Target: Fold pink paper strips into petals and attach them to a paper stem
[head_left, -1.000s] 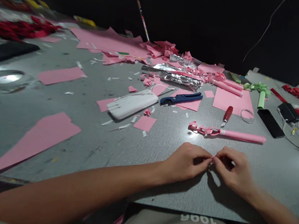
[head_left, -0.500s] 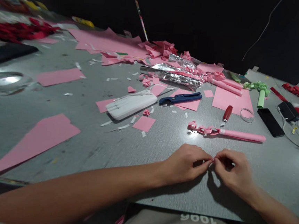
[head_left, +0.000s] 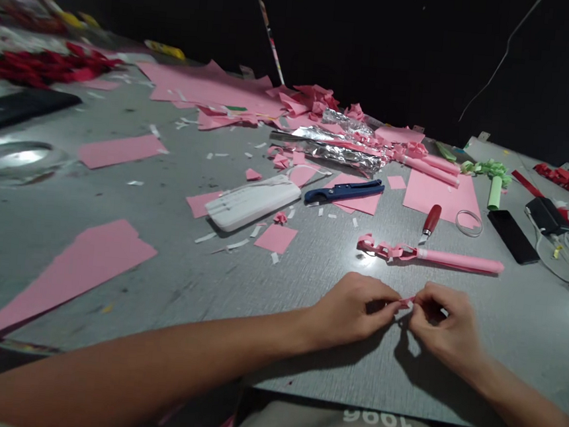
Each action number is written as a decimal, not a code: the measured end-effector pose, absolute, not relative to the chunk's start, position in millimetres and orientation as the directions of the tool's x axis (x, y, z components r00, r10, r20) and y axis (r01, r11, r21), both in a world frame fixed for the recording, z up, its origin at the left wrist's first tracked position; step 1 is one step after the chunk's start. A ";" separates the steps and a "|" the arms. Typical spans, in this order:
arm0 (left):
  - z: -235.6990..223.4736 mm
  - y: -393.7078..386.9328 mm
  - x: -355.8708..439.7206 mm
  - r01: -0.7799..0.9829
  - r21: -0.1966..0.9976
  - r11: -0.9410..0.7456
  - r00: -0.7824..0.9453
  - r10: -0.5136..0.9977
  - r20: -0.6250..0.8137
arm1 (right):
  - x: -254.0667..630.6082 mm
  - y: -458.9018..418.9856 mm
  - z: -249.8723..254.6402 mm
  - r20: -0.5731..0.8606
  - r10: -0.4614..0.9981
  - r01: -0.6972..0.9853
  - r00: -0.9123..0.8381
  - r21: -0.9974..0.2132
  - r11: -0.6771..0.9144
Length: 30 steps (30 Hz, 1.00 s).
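Note:
A small pink paper strip (head_left: 407, 302) stretches between my two hands, just above the grey table. My left hand (head_left: 355, 311) pinches one end between thumb and forefinger. The other end is in the pinch of my right hand (head_left: 444, 320), and the fingers hide most of the strip. Just beyond them lies a rolled pink paper tube (head_left: 459, 261) with a chain of curled paper links (head_left: 385, 249) at its left end. Behind the tube rests a red-handled craft knife (head_left: 431, 221), blade toward me.
A white glue gun (head_left: 253, 202) and blue cutters (head_left: 343, 191) lie mid-table. Pink paper sheets (head_left: 210, 86), foil (head_left: 344, 153), a phone (head_left: 513, 236), a wire ring (head_left: 469, 223) and a black charger with cable (head_left: 547, 215) surround them. A pointed pink sheet (head_left: 75, 268) lies left.
My fingertips have drawn slightly apart, so more of the pink paper strip shows between them. The camera view has shifted a little.

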<state>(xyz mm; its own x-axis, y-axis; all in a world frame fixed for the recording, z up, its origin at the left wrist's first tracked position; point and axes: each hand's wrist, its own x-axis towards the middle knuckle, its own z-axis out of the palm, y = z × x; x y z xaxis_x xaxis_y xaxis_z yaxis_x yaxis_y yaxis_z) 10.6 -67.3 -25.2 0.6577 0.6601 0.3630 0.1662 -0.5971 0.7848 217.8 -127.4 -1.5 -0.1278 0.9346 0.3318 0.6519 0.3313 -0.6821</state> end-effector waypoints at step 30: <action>-11.4 -27.7 -2.9 -0.032 0.989 0.144 0.509 0.854 -0.108 | 261.8 -105.4 -9.6 0.521 0.829 0.493 -0.202 -0.677 0.546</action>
<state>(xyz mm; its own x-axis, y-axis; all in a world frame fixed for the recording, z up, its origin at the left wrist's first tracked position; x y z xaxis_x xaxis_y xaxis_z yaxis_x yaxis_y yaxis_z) -2.9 -27.7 -11.4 0.5087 0.8541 -0.1084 -0.0319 0.1445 0.9890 261.8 -105.4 -9.6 -0.2016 0.8291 0.5215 0.4931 0.5459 -0.6774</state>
